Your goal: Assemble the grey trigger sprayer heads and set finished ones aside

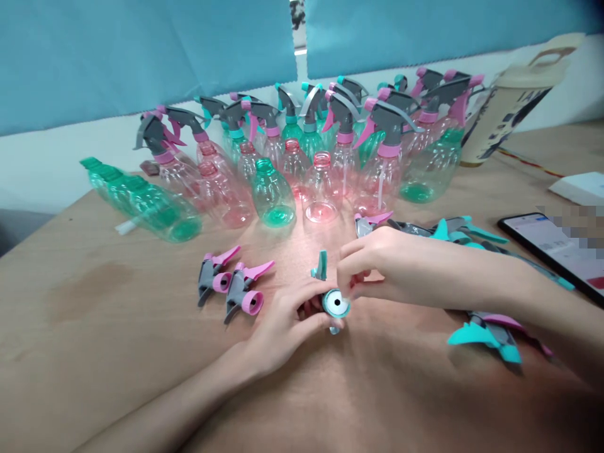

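Observation:
In the head view my left hand (pixel 287 321) is wrapped round a teal trigger spray head (pixel 334 311), its collar turned up toward me. A white disc with a dark hole in its middle shows inside the collar. My right hand (pixel 377 261) is closed at the collar's right edge, thumb and fingers drawn together; whatever they pinch, if anything, is hidden. Left of my hands, two grey and pink spray heads (pixel 243 292) lie on the table. More spray heads (pixel 486 336), teal, pink and grey, lie under and beside my right forearm.
Several clear pink and green bottles (pixel 274 195) stand across the back of the wooden table (pixel 94 327), many with spray heads fitted. Green bottles (pixel 155 207) lean at the left. A phone (pixel 557 245) and a cream tumbler (pixel 509 107) are at the right, before a blue covering (pixel 141 56).

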